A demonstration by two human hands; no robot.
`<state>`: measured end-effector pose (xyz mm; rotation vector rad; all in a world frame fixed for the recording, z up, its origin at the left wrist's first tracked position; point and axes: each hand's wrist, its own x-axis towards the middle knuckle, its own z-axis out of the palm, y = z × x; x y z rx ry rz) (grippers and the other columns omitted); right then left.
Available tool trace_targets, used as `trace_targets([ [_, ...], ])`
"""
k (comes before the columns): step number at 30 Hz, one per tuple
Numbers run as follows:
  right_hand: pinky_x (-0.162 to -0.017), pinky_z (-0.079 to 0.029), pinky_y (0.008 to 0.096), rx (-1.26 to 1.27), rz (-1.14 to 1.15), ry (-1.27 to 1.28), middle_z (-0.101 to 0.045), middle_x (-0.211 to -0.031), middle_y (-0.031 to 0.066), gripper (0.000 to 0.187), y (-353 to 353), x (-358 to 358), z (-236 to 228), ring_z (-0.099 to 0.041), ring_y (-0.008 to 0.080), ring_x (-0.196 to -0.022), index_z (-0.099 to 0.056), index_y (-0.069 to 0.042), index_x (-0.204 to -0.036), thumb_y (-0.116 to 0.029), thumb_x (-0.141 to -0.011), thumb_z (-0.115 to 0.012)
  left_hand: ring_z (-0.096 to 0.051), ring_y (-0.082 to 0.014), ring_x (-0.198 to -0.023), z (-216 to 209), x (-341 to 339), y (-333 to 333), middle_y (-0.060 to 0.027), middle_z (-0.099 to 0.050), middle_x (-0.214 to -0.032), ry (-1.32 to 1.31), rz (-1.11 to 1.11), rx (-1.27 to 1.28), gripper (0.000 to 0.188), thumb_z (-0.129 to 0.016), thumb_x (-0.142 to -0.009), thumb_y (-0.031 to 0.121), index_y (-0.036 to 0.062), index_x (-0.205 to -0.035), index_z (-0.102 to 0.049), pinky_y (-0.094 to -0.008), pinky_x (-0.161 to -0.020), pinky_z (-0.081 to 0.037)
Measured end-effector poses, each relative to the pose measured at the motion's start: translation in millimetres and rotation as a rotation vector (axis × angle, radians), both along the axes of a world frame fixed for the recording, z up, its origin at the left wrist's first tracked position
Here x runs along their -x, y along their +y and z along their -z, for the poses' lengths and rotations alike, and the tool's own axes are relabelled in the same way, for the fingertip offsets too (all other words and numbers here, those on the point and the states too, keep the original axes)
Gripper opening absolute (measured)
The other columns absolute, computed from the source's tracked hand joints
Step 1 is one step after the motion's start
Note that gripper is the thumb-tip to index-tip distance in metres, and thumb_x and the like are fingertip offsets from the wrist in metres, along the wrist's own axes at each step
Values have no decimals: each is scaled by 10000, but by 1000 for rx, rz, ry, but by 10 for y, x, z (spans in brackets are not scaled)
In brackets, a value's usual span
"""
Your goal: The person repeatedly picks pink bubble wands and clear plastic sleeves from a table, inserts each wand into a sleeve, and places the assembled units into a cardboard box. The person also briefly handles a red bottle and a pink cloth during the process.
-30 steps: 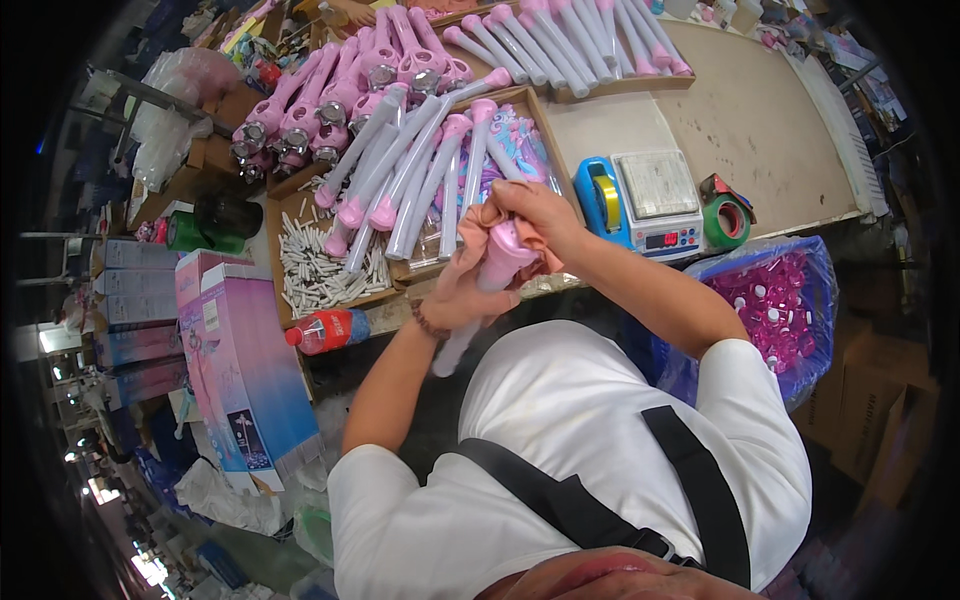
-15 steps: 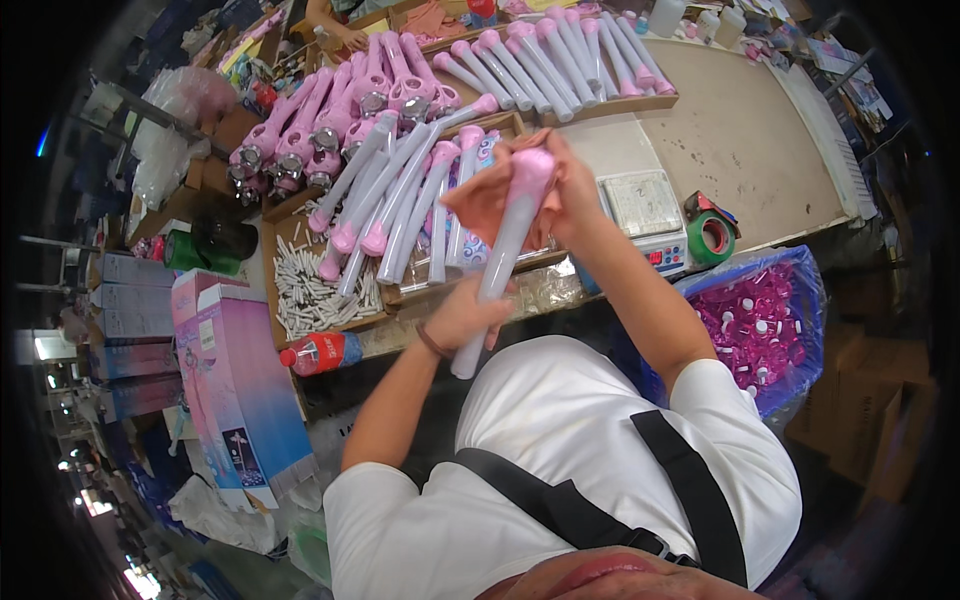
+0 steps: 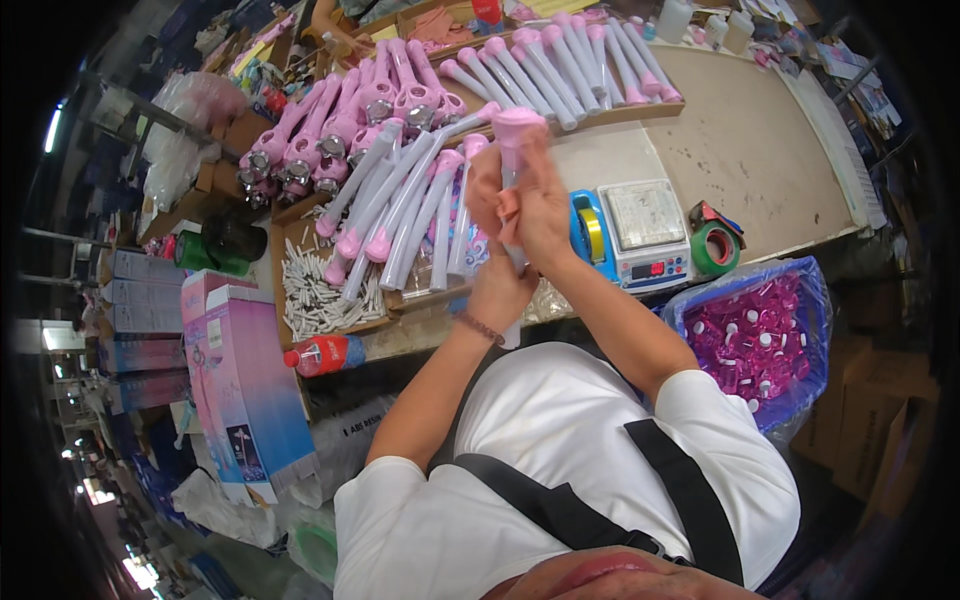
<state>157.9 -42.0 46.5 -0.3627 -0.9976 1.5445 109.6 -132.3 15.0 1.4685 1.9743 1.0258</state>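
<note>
A clear tube with a pink flared end [image 3: 519, 122] stands tilted in front of me, over the table's near edge. My left hand [image 3: 500, 290] is closed round its lower part, and the tube's bottom end sticks out below the wrist. Higher up, my right hand [image 3: 541, 205], a little blurred, presses an orange-pink cloth [image 3: 487, 195] round the tube just under the pink end. Beside my hands, several similar tubes [image 3: 405, 215] lie slanted across an open box.
More tubes [image 3: 560, 75] fill a tray behind, beside pink shower-head-like parts [image 3: 300, 150]. Small white sticks [image 3: 325, 290] lie left. A scale [image 3: 645, 230], tape rolls [image 3: 715, 247] and a blue bin [image 3: 818, 330] of pink bottles stand right. A red-capped bottle [image 3: 322, 355] lies near the edge.
The tube has turned more upright, and its pink end has risen. My left hand has moved up along it, closer to my right hand. The cloth is now gathered below the pink end.
</note>
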Motion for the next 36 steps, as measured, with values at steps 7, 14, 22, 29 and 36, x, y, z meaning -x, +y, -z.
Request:
trace_targets([
  [7, -621, -459, 190, 236, -553, -113, -550, -934, 17, 184, 195, -517, -1, -542, 69, -704, -561, -80, -1112, -115, -948, -486, -609, -158, -622, -548, 203, -2, -80, -614, -702, -355, 414, 290, 326, -662, -770, 199, -29, -973, -549, -296, -536, -490],
  [14, -537, -339, 125, 478, -730, 59, -515, -938, -52, 149, 317, -617, 25, -430, 5, -633, -519, -113, -1014, -65, -904, -430, -615, -202, -956, -650, 566, 765, -141, -627, -1073, -1254, 202, -3, 346, -537, -927, 286, -3, -1118, -532, -327, -839, -503],
  [22, -590, -439, 195, 160, -969, -406, -512, -843, 13, 86, 315, -1421, 205, -469, 65, -565, -555, -37, -892, -23, -886, -470, -629, -263, -759, -544, 417, 1311, -97, -588, -833, -1111, -201, -251, 368, -684, -840, 263, -35, -981, -521, -424, -662, -540],
  [29, -671, -470, 227, 312, -538, -225, -567, -929, 55, 131, 225, -2311, 452, -556, 105, -787, -584, -42, -970, -81, -940, -463, -543, -200, -624, -1143, -125, 1316, -88, -549, -709, -1057, -394, -602, 292, -689, -836, 252, 17, -873, -521, -351, -586, -488],
  [36, -493, -452, 197, 608, -252, -399, -606, -781, 57, 277, 361, -2662, 451, -564, 47, -621, -548, 3, -1193, -117, -953, -479, -567, -139, -773, -495, -1908, 940, -95, -604, -874, -535, 322, -483, 375, -638, -799, -1, 19, -1123, -452, -280, -694, -475],
])
